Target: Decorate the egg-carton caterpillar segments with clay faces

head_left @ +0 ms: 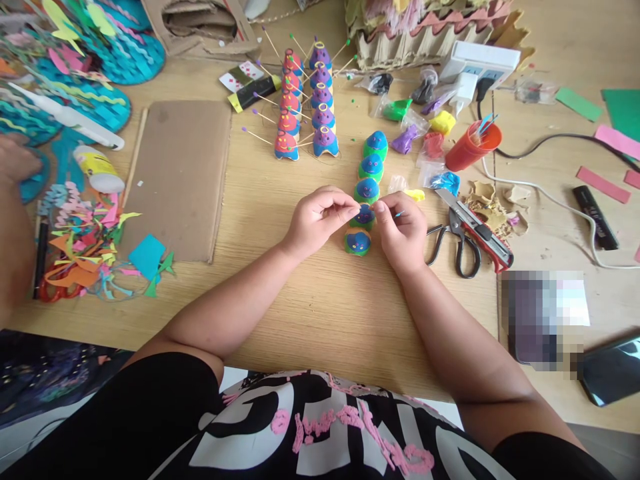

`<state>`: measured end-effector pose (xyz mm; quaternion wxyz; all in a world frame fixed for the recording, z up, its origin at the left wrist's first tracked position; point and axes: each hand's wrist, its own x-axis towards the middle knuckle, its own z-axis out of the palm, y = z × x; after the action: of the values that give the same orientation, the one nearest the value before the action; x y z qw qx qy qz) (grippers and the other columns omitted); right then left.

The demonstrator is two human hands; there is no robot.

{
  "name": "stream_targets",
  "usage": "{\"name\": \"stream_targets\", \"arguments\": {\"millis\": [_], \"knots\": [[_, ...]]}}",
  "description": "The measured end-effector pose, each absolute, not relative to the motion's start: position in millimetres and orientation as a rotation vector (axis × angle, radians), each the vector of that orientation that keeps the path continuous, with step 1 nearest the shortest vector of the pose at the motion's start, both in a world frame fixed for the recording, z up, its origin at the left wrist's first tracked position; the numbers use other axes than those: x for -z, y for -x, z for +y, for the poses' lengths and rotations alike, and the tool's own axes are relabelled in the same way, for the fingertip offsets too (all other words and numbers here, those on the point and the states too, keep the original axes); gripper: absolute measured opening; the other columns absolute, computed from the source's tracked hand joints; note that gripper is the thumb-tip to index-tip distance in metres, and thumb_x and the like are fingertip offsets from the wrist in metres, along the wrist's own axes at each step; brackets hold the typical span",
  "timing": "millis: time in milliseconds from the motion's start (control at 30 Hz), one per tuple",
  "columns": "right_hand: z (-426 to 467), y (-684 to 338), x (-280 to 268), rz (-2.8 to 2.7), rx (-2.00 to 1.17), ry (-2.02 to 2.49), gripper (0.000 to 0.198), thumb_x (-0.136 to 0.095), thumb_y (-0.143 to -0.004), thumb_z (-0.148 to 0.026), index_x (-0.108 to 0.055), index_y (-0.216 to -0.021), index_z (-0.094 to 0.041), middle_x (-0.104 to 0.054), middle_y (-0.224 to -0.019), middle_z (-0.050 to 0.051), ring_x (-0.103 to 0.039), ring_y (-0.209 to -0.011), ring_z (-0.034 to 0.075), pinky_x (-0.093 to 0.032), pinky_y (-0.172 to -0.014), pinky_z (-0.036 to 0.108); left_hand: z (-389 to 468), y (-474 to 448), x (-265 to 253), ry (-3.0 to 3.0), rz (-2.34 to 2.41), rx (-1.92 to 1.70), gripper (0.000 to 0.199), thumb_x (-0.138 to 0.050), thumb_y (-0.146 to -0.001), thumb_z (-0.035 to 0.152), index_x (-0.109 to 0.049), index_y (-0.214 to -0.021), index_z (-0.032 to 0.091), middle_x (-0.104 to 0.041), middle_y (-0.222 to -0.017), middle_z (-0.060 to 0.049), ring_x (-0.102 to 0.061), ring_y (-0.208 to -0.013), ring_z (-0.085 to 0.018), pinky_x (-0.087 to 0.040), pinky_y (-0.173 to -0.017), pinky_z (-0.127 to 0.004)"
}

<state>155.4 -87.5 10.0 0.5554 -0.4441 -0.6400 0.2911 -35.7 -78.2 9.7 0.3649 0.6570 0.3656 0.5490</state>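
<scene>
Bent over the row of blue and green egg-carton figures (371, 168), my two hands almost meet. My left hand (323, 219) is closed, thumb and forefinger pinched beside a blue figure; whatever small bit it holds is too tiny to name. My right hand (404, 230) is also closed, with a thin light blue stick (399, 214) showing between its fingers. The figure between my hands (365, 215) is partly covered by the fingertips. Closest to me stands a blue figure with yellow dots for eyes (358, 242).
Finished-looking red figures (287, 120) and purple figures (323, 115) with pins stand behind. Scissors (456, 243), a box cutter (477, 230) and an orange cup (473, 147) lie right. Left are cardboard (175, 180), paper scraps (83, 260) and another person's arm (15, 220).
</scene>
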Motion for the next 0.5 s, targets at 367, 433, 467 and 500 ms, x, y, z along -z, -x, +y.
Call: {"name": "stream_targets", "arguments": {"millis": [367,433,467,500], "knots": [[-90.5,-153.8,-14.4,-1.611,-0.694,0.953,0.037,-0.069,-0.105,-0.050,-0.075,-0.080,-0.023,-0.072,-0.076,0.000,-0.063,-0.070,0.014,-0.051,-0.069,0.032,-82.5,39.1,-11.3,-2.049,1.076,-1.425,0.024,-0.078,-0.101,0.048,-0.087,-0.096,0.027,-0.076,-0.087,-0.002,-0.068,-0.082,-0.015,-0.055,-0.080,-0.031],[-90.7,-153.5,-15.0,-1.609,-0.712,0.975,0.041,-0.069,-0.104,-0.056,-0.075,-0.079,-0.024,-0.072,-0.076,0.001,-0.063,-0.070,0.015,-0.051,-0.069,0.033,-82.6,39.4,-12.1,-2.019,1.107,-1.381,0.027,-0.079,-0.099,0.053,-0.087,-0.095,0.027,-0.076,-0.086,-0.002,-0.067,-0.082,-0.016,-0.055,-0.082,-0.032],[-90.8,-153.3,-15.5,-1.608,-0.723,0.992,0.044,-0.069,-0.103,-0.060,-0.075,-0.078,-0.024,-0.072,-0.075,0.001,-0.063,-0.070,0.015,-0.052,-0.069,0.034,-82.7,39.4,-12.5,-2.002,1.119,-1.365,0.029,-0.080,-0.097,0.055,-0.088,-0.095,0.028,-0.075,-0.086,-0.002,-0.067,-0.082,-0.016,-0.056,-0.083,-0.032],[-91.0,-153.1,-16.1,-1.609,-0.734,1.009,0.046,-0.069,-0.101,-0.063,-0.075,-0.077,-0.024,-0.072,-0.075,0.001,-0.062,-0.070,0.016,-0.052,-0.070,0.034,-82.8,39.4,-12.7,-1.988,1.127,-1.356,0.030,-0.081,-0.096,0.056,-0.088,-0.095,0.028,-0.075,-0.086,-0.003,-0.067,-0.082,-0.017,-0.056,-0.084,-0.033]]}}
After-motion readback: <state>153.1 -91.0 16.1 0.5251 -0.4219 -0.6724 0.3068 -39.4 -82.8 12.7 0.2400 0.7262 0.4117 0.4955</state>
